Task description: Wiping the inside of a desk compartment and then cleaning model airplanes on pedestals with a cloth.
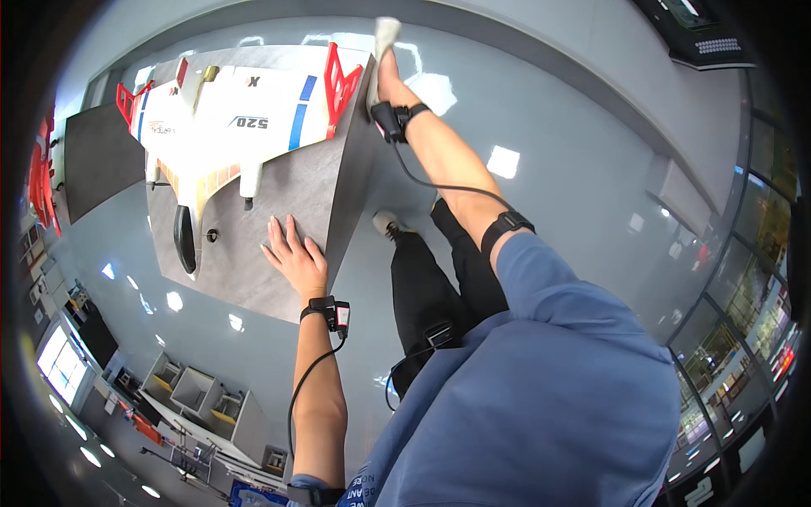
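My left hand [296, 256] rests palm down on the grey top of a display plinth [285, 184], fingers spread and holding nothing. A white model aircraft [222, 130] with red fins, blue stripes and a dark nose canopy [184, 239] stands on that top, apart from my left hand. My right hand [389, 75] reaches to the plinth's far corner, beside one red wingtip fin [341, 85]. It grips a white cloth [386, 30], part of which hangs along the plinth's side. My right fingers are partly hidden by the cloth.
Another dark plinth [104, 161] stands beyond, with a red model [43, 174] near it. White shelving units [203, 399] stand on one side. A glass wall [728, 310] and a white ledge [681, 193] are on the other. Cables run along both my arms.
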`<state>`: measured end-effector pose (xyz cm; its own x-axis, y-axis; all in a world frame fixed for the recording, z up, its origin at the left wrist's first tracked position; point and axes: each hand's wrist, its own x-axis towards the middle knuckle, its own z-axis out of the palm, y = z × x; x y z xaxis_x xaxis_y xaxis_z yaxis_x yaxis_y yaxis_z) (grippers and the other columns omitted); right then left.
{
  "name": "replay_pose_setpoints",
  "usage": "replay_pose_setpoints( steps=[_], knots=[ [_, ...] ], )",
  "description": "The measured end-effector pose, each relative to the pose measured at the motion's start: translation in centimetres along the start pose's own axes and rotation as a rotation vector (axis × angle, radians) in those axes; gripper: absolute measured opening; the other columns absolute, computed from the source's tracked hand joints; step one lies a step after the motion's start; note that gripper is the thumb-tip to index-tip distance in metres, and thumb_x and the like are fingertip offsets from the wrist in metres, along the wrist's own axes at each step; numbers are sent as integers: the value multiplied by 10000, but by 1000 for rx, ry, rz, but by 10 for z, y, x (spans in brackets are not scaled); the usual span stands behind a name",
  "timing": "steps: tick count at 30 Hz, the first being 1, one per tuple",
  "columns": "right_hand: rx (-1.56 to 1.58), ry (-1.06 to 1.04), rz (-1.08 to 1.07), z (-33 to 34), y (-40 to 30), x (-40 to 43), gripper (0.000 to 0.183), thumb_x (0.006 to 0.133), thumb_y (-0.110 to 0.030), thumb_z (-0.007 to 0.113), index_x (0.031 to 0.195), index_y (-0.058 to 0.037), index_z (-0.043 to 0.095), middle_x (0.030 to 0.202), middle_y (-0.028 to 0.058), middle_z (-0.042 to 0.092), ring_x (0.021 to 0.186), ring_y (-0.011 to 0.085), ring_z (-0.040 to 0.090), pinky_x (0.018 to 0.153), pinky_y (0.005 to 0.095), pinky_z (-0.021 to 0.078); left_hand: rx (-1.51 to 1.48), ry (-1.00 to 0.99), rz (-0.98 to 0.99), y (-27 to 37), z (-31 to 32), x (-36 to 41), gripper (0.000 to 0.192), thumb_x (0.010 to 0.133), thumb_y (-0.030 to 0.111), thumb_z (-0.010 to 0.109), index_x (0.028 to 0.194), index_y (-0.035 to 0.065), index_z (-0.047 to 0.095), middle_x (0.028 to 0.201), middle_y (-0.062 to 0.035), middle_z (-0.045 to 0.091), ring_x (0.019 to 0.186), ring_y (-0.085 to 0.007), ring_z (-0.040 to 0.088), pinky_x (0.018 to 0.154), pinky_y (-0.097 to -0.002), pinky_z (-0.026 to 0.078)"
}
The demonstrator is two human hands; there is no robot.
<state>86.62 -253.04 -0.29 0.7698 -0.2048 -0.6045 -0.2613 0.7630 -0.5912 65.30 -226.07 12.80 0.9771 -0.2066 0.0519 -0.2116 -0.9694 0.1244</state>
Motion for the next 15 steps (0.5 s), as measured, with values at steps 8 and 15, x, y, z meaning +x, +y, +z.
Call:
replay_pose_setpoints(
  steps=[8, 15],
  knots=[
    [175, 125, -81, 15, 97, -93, 663, 924, -559, 226, 1319, -47, 374, 1301, 78, 450, 1196, 216, 410, 994, 326, 329, 11, 1, -18, 2, -1, 0, 497, 842, 188, 428, 1328, 86, 402, 1424, -141, 302, 1328, -296, 265, 1084, -514, 104],
    [-32, 29, 121, 35, 72, -171, 659, 937, -543, 217, 1345, -41, 338, 1338, 65, 414, 1230, 211, 372, 1016, 323, 305, -16, -13, -22, -2, -4, -3, 512, 832, 191, 444, 1330, 84, 394, 1426, -155, 291, 1335, -298, 250, 1085, -525, 92]
  ],
)
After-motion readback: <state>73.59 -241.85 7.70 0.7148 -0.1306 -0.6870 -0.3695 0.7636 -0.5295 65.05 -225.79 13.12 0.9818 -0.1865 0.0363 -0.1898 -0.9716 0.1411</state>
